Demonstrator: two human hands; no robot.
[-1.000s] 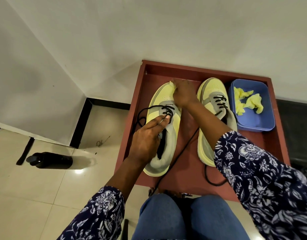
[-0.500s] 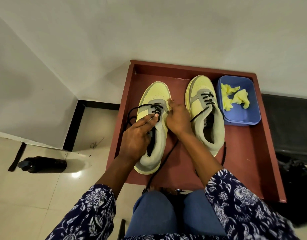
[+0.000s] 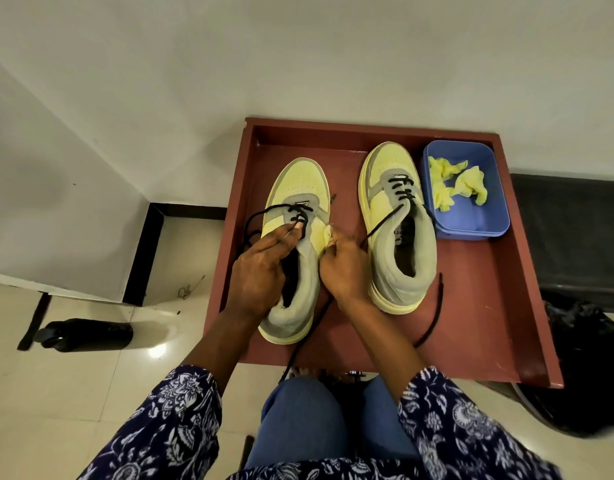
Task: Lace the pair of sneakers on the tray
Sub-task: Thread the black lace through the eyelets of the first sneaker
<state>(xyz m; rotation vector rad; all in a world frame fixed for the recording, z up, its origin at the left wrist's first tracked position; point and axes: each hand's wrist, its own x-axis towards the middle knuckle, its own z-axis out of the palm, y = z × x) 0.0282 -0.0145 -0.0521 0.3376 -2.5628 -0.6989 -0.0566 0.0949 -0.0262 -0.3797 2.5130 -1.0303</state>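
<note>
Two yellow and grey sneakers stand side by side, toes away from the person, on a reddish-brown tray. The left sneaker is laced through its lowest eyelets only; the left hand rests over its opening, fingers curled, pinching the black lace just below the laced rows. The right hand is beside that sneaker's inner edge, fingers curled round a small wad of yellow paper. The right sneaker has a few more rows laced, and its loose lace trails over the tray. A blue tub at the tray's far right corner holds crumpled yellow paper. A black bottle lies on the tiled floor to the left
</note>
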